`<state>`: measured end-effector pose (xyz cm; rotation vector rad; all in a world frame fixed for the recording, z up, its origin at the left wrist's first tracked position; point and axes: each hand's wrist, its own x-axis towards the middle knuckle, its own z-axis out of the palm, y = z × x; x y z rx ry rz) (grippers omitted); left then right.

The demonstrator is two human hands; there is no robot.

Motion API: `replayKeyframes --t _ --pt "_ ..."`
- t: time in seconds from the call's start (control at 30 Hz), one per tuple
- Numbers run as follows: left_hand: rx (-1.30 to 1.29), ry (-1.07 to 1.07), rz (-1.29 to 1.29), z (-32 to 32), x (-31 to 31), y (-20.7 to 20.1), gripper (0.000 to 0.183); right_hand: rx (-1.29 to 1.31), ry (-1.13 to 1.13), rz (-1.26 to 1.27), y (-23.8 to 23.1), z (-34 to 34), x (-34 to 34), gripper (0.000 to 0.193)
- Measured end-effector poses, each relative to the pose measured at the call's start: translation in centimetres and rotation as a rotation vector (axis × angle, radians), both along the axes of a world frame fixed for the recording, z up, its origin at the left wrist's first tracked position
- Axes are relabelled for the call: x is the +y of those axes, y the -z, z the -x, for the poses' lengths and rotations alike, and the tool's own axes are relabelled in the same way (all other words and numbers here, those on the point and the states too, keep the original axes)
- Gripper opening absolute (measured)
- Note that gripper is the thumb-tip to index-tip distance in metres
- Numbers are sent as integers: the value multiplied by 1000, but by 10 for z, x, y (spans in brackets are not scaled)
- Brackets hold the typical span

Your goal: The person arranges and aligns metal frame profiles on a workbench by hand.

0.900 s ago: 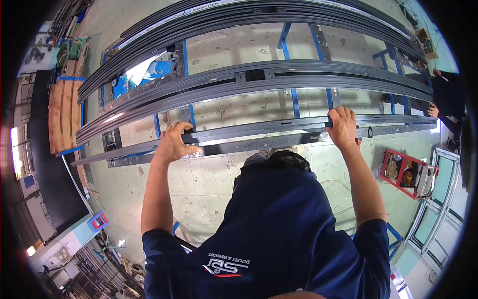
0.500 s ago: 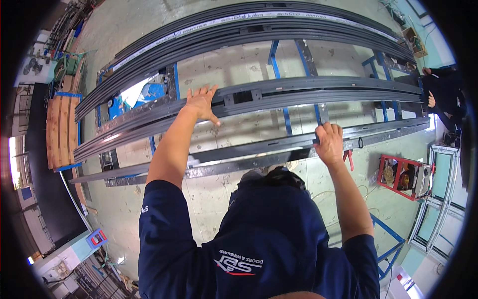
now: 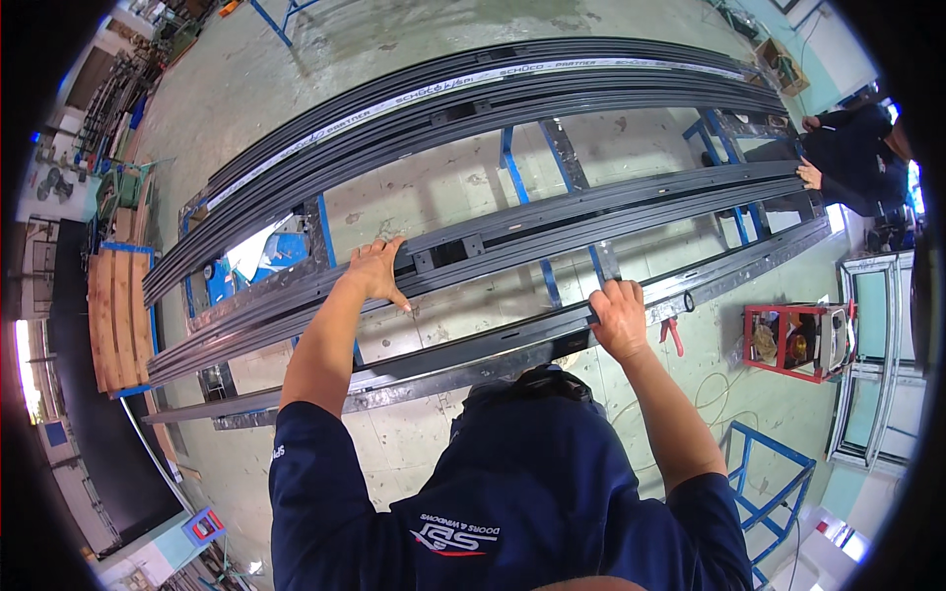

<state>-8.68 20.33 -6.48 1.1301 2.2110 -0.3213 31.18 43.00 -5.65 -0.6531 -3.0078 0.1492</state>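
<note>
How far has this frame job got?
Done: long dark rails lie side by side on blue trestles. In hand: the left hand rests flat on the middle rail, the right hand grips the near rail, and another person holds the far end. Left: the near rail sits apart, unjoined.

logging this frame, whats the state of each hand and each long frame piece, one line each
left hand: flat, palm down on the middle dark profile
right hand: gripping the near dark profile
far profiles: lying side by side across the blue trestles
red cart: standing on the floor, untouched
co-worker's hand: resting on the middle profile's far end
</note>
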Motion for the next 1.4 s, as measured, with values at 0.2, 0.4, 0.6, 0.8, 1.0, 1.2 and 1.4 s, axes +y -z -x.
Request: replayKeyframes --t 0.2,0.4,0.6,0.8,1.0,1.2,1.4 --pt "-343 -41 -87 59 28 36 144 82 12 -41 1 -4 5 25" --pt "-1106 -1366 -984 110 118 88 133 33 26 74 7 -8 6 15" --pt "-1270 -1719 -1313 185 165 139 79 76 -33 61 0 -4 1 10" --pt "-1010 -1866 -1334 154 212 136 57 52 7 45 -5 -14 4 8" --pt "-899 -1908 -1297 149 175 135 48 87 -23 27 -7 -7 5 7" --pt "-1067 -1871 -1248 122 139 140 42 128 -71 73 -4 -3 4 4" --pt "-1142 -1895 -1245 80 141 142 35 98 34 85 0 -12 2 9"
